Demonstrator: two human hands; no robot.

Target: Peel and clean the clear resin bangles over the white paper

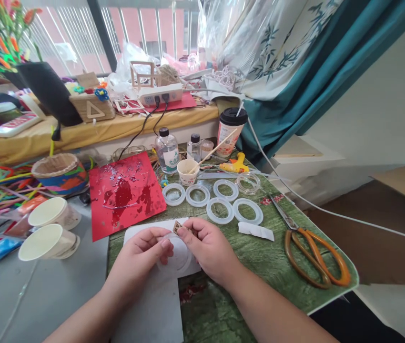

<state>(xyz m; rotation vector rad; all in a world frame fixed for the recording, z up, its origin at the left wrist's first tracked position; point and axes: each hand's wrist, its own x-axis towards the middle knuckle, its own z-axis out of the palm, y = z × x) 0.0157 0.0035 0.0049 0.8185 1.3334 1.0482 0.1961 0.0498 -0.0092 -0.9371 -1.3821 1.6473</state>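
In front of me, my right hand (pixel 206 243) is closed, thumb and index finger pinching a small brown patterned piece (pixel 177 227). Close to its left, my left hand (pixel 147 250) has its fingers curled in a pinch; what they hold, if anything, cannot be made out. Below both hands is a clear round disc or ring (pixel 179 267), partly covered by the fingers, over white paper (pixel 148 309). Beyond the hands lie several translucent silicone ring moulds (pixel 220 210). A folded white paper strip (pixel 256 231) lies right of my right hand.
Orange-handled scissors (pixel 313 262) lie at right. Behind the moulds stand a paper cup with a stick (pixel 188 174), bottles (pixel 167 152), a lidded drink cup (pixel 229 133) and a yellow glue gun (pixel 236 164). A wet red sheet (pixel 148 181) and two paper cups (pixel 41 243) are left.
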